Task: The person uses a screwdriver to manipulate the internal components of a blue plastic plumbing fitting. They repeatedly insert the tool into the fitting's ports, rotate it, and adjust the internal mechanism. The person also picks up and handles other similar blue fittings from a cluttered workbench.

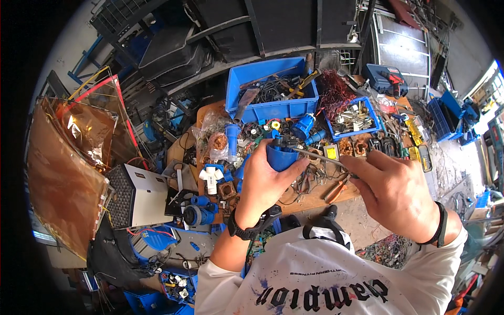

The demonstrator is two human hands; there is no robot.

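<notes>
- The blue plug housing (281,156) is held up over the near edge of the cluttered workbench (315,199), parts packed close behind it.
- Left hand (265,181) is wrapped tight around the housing.
- Right hand (394,191) is pinched closed on a thin screwdriver (320,156), its tip in the housing's top.

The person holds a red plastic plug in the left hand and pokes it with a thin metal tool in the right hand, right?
Not quite: the head view shows the plug in the left hand is blue, not red. The right hand does hold a thin metal tool against it.
</notes>
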